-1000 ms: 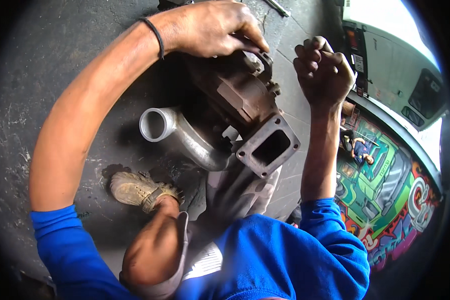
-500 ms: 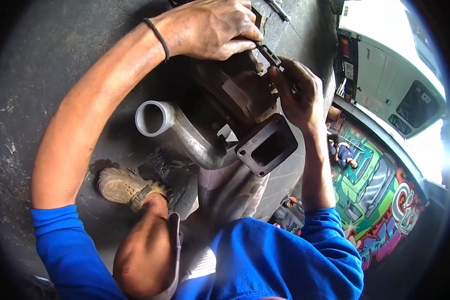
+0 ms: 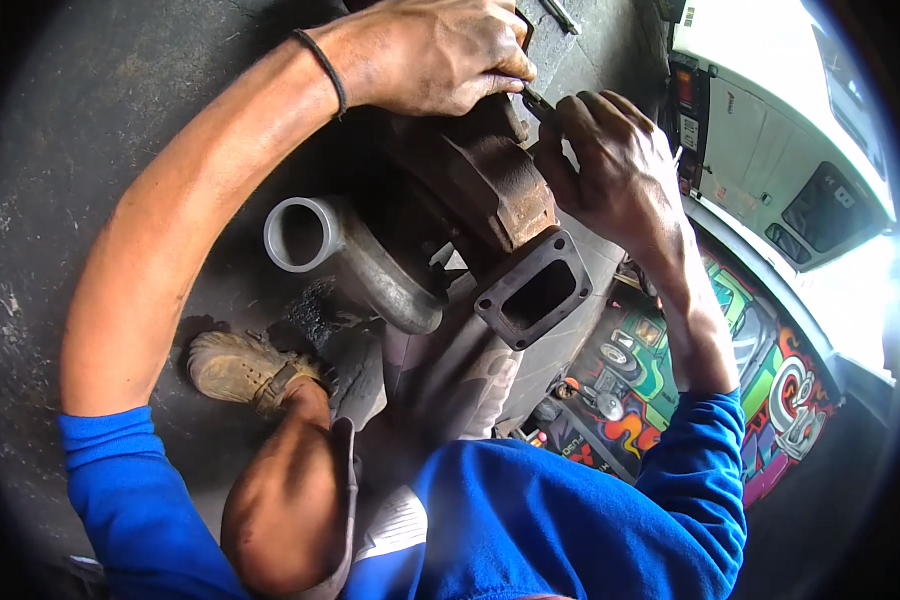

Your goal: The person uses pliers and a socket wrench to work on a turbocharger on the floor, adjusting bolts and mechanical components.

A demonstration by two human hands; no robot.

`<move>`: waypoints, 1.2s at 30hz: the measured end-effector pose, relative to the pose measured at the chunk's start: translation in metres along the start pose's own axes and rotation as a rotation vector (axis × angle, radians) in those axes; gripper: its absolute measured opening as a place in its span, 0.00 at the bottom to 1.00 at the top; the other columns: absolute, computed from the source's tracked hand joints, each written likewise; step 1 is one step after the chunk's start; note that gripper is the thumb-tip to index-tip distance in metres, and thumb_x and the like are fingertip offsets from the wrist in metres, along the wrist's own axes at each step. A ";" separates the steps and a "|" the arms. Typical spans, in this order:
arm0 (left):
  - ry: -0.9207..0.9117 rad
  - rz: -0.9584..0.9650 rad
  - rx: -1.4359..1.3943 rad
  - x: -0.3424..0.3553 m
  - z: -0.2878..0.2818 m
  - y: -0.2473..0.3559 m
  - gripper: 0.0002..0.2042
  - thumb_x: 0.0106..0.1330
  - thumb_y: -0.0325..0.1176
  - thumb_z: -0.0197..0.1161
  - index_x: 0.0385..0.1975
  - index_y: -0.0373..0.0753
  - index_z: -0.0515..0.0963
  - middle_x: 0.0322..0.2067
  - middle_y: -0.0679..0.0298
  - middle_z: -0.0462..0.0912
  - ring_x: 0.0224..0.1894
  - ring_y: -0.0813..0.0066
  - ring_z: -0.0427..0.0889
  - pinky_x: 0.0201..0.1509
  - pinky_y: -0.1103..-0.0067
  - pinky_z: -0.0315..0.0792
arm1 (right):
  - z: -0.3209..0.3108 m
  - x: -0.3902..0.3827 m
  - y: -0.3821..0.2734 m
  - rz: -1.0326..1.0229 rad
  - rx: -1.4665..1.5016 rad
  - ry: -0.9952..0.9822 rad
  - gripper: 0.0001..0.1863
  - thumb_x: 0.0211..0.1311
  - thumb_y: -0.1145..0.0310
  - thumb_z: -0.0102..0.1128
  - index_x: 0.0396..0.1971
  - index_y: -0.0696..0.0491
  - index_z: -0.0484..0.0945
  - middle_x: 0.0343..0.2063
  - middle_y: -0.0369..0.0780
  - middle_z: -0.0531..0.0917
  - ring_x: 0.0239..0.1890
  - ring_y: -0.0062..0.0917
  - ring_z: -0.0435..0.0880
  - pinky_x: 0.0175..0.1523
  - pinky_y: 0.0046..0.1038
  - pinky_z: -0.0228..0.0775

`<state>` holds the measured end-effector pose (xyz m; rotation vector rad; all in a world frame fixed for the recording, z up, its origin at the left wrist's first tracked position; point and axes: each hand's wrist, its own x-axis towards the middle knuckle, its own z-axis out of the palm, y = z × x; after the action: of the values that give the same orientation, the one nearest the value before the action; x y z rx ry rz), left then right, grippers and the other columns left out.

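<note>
Turbocharger sits centre frame, resting against the person's lap, above the dark concrete floor. Rusty brown iron housing uppermost; its rectangular flange with bolt holes at the corners faces the camera, opening dark inside. Grey aluminium outlet pipe curls off to the left, round mouth open toward the floor side.

Left hand lies over the top of the housing, fingers curled down and closed against the metal, pressing on its upper edge. Black band around that wrist. Forearm arcs in from the left edge.

Right hand is just beside the left, at the housing's right side, fingers bent and pinched around a thin dark tool; the tool's tip is between the two hands, at the top of the housing. What kind of tool it is, cannot tell.

Further out: blue sleeves at bottom, a bare knee, a worn tan shoe on the floor. To the right, a brightly painted panel and a white vehicle body. Another slim metal tool lies on the floor at the top edge.
</note>
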<state>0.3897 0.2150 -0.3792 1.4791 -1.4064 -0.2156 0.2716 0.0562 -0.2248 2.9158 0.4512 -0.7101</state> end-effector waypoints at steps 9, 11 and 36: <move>-0.105 -0.045 0.128 0.001 0.001 0.008 0.09 0.68 0.34 0.59 0.41 0.41 0.84 0.44 0.58 0.83 0.56 0.62 0.77 0.64 0.66 0.68 | 0.045 -0.023 -0.001 0.047 0.106 0.285 0.09 0.60 0.74 0.67 0.38 0.57 0.76 0.32 0.46 0.79 0.34 0.45 0.80 0.40 0.44 0.74; -0.098 -0.059 0.069 0.001 0.002 0.006 0.09 0.68 0.34 0.59 0.42 0.42 0.85 0.45 0.59 0.83 0.56 0.63 0.77 0.64 0.65 0.68 | 0.048 -0.021 -0.002 0.037 0.128 0.358 0.09 0.61 0.76 0.66 0.38 0.58 0.76 0.31 0.47 0.79 0.32 0.47 0.79 0.38 0.44 0.73; -0.294 -0.388 0.024 0.005 -0.015 0.038 0.11 0.64 0.30 0.57 0.38 0.41 0.87 0.40 0.54 0.89 0.47 0.53 0.86 0.55 0.59 0.75 | 0.044 -0.026 -0.002 0.108 0.183 0.301 0.08 0.67 0.72 0.67 0.41 0.58 0.83 0.29 0.45 0.85 0.27 0.36 0.88 0.33 0.33 0.78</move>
<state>0.3775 0.2270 -0.3416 1.7866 -1.3368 -0.6841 0.2297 0.0436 -0.2521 3.2044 0.2624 -0.3130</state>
